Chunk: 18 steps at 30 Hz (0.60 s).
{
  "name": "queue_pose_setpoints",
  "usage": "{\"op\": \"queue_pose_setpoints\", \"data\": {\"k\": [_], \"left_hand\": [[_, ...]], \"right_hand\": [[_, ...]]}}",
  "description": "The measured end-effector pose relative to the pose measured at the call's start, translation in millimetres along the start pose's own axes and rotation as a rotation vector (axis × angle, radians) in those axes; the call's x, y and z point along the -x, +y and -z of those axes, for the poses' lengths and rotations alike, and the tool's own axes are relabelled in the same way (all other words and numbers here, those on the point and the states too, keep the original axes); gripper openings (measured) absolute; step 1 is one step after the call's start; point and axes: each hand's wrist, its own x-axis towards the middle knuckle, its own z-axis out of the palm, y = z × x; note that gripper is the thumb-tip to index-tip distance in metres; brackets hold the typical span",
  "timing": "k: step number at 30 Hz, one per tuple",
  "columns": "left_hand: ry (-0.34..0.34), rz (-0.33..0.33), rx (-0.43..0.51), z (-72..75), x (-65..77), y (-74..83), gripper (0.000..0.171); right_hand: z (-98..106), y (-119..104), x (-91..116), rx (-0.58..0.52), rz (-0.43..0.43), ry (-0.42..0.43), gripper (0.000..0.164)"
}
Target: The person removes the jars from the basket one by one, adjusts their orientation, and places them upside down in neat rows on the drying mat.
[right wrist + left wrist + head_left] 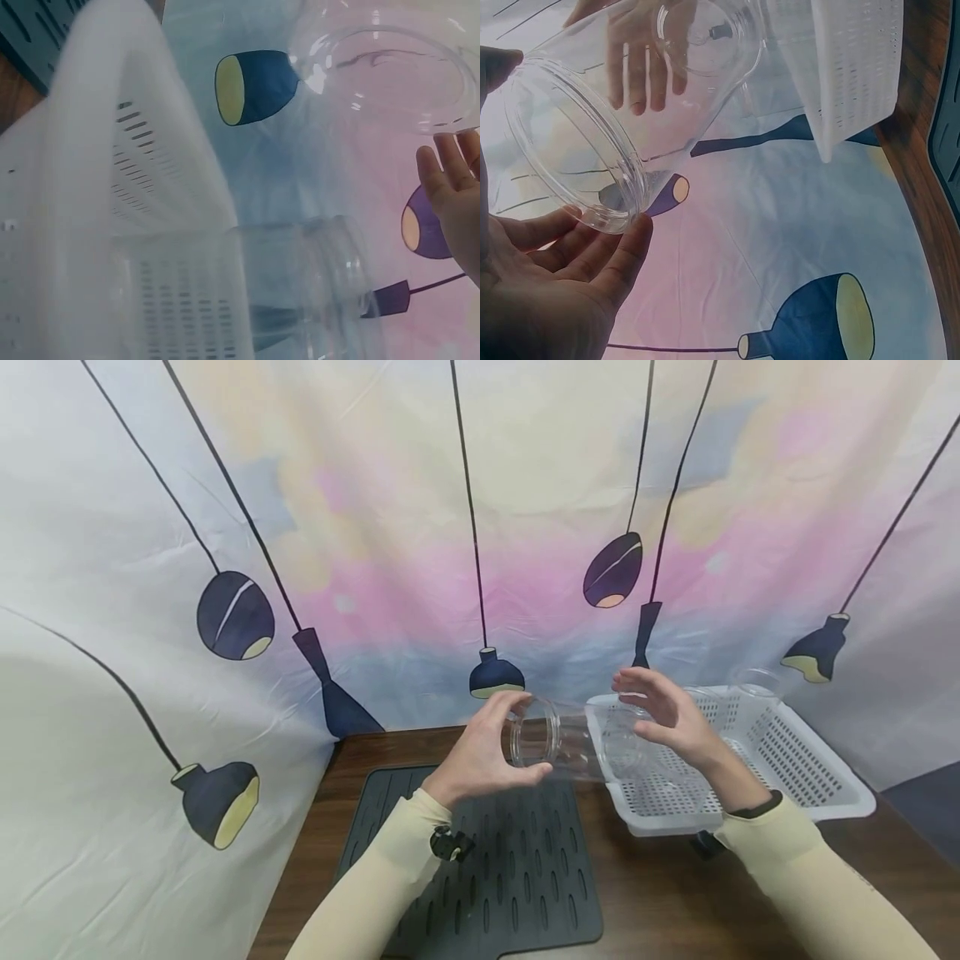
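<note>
A clear jar (576, 739) is held on its side in the air, its ringed mouth to the left and its base to the right. My left hand (483, 752) grips the mouth end, thumb on one side and fingers on the other; the left wrist view shows the fingertips at the rim (577, 142). By the base end is my right hand (675, 722), its fingers fairly straight. In the right wrist view those fingers (450, 169) lie close to the jar's round base (401, 82); whether they touch it I cannot tell.
A white perforated basket (813, 760) stands at the right of the brown table (622, 893). Another clear jar (315, 281) sits in it, mouth end above the rim. A dark grey slotted mat (517, 860) lies at centre left. Behind hangs a lamp-printed cloth (420, 568).
</note>
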Motion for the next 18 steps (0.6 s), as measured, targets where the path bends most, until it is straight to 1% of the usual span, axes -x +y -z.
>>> {"op": "queue_pose_setpoints", "data": {"k": [2, 4, 7, 10, 13, 15, 18], "left_hand": [[-0.003, 0.000, 0.000, 0.7, 0.1, -0.1, 0.085], [0.000, -0.007, 0.003, 1.2, 0.0, -0.4, 0.085], [0.008, -0.017, 0.007, 1.7, -0.3, -0.8, 0.085], [0.014, -0.023, 0.009, 2.2, -0.5, 0.0, 0.085], [0.018, -0.026, 0.013, 2.4, -1.1, 1.0, 0.086], [0.021, -0.029, 0.017, 2.7, -1.4, 1.3, 0.086], [0.024, -0.035, 0.024, 2.7, -1.6, 1.0, 0.085]], "right_hand": [[0, 1, 4, -0.025, -0.023, 0.009, 0.064], [0, 2, 7, -0.051, -0.028, 0.014, 0.064], [-1, 5, 11, -0.095, -0.011, 0.016, 0.063], [-2, 7, 13, -0.149, 0.031, 0.013, 0.063], [-4, 8, 16, -0.196, 0.044, 0.018, 0.064], [-4, 8, 18, -0.222, 0.033, 0.020, 0.065], [-4, 9, 23, -0.231, -0.006, 0.009, 0.067]]}}
